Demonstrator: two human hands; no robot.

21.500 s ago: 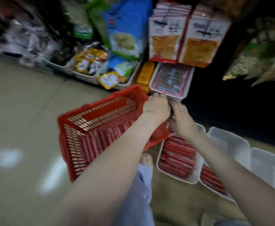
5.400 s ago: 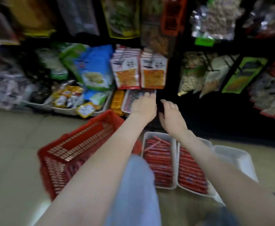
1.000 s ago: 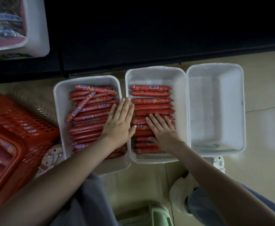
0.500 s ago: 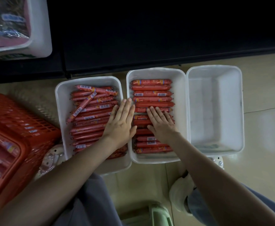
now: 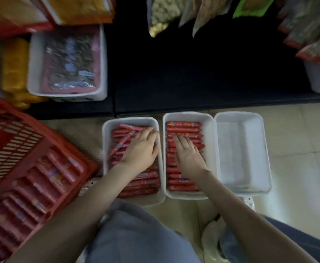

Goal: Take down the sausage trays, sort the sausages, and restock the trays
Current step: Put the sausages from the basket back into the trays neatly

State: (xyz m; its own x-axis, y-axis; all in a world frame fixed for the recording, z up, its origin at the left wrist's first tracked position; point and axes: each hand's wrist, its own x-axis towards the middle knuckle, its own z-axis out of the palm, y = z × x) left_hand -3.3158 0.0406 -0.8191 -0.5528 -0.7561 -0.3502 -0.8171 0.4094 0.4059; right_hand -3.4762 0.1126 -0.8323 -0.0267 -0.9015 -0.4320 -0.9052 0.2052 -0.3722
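Red sausages (image 5: 140,184) packed crosswise in the left tray (image 5: 106,149), a few lying slantwise on top toward the far end. Neater rows of sausages (image 5: 182,124) in the middle tray (image 5: 210,149), side by side with the left one, rims touching or nearly so.

Left hand (image 5: 142,149) laid flat, palm down, on the sausages in the left tray, fingers straight and close together, gripping nothing. Right hand (image 5: 188,154) flat in the same way on the middle tray's rows, fingers straight and pointing toward the far end, gripping nothing.

Third tray (image 5: 242,149) just to the right, wall against the middle tray, bare white bottom showing. All three white, set on the pale tiled floor (image 5: 297,158) directly in front of a dark bottom shelf (image 5: 193,73).

Further left, a red basket (image 5: 13,141) on the floor, tilted, with more red sausages lying lengthwise inside. On the shelf beyond it, a white bin (image 5: 32,63) holding pink packets, with yellow packets (image 5: 14,63) just beside it. Snack bags (image 5: 163,12) hanging above the shelf, blurred.

At the near edge, grey trouser knees (image 5: 136,234) and a white shoe (image 5: 210,238).
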